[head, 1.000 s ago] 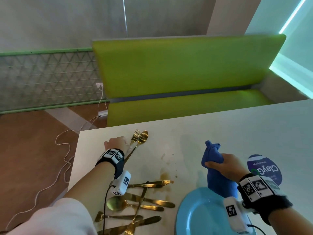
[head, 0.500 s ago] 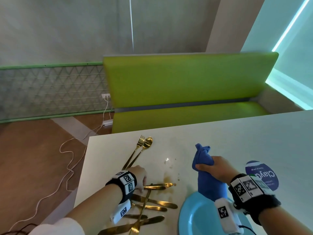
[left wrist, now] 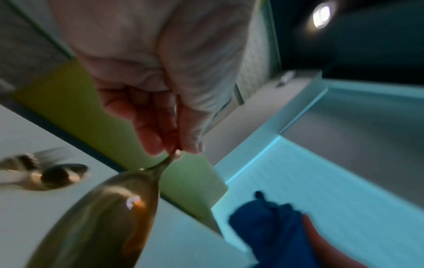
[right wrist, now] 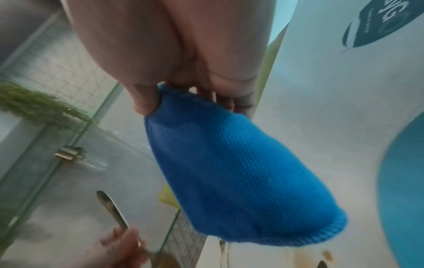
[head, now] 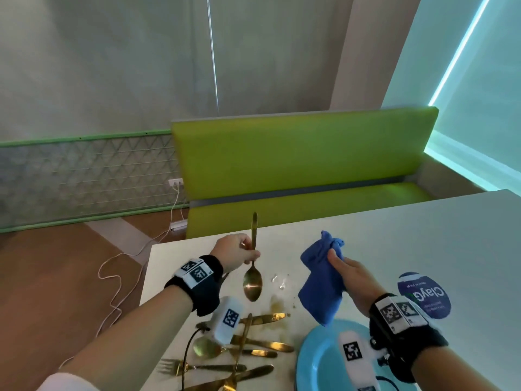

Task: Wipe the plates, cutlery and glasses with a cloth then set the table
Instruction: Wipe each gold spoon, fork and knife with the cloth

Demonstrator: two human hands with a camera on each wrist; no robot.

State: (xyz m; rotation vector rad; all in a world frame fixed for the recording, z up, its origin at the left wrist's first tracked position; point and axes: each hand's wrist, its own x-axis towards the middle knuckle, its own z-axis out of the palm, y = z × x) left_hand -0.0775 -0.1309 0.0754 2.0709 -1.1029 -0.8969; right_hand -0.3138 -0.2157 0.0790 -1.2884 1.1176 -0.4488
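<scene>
My left hand (head: 248, 255) pinches a gold spoon (head: 253, 283) by its handle and holds it upright above the white table (head: 394, 235), bowl down. In the left wrist view the fingertips (left wrist: 190, 143) close on the spoon (left wrist: 103, 208) just above its bowl. My right hand (head: 334, 256) grips a bunched blue cloth (head: 321, 283) a little to the right of the spoon, apart from it, and the cloth (right wrist: 229, 163) hangs from the hand (right wrist: 183, 87). Under the cloth lies a light blue plate (head: 318, 359). Several gold knives, forks and spoons lie in a pile (head: 253, 345) near the front edge.
A gold fork and spoon (left wrist: 57, 174) lie side by side on the table beyond my left hand. A brown stain (head: 277, 306) marks the table between pile and cloth, and a blue round sticker (head: 423, 294) sits to the right. A green bench (head: 296, 159) faces the far edge.
My left hand left the fork and spoon at the far edge, came back to the pile, picked up a spoon and lifted it. My right hand raised the cloth higher above the plate.
</scene>
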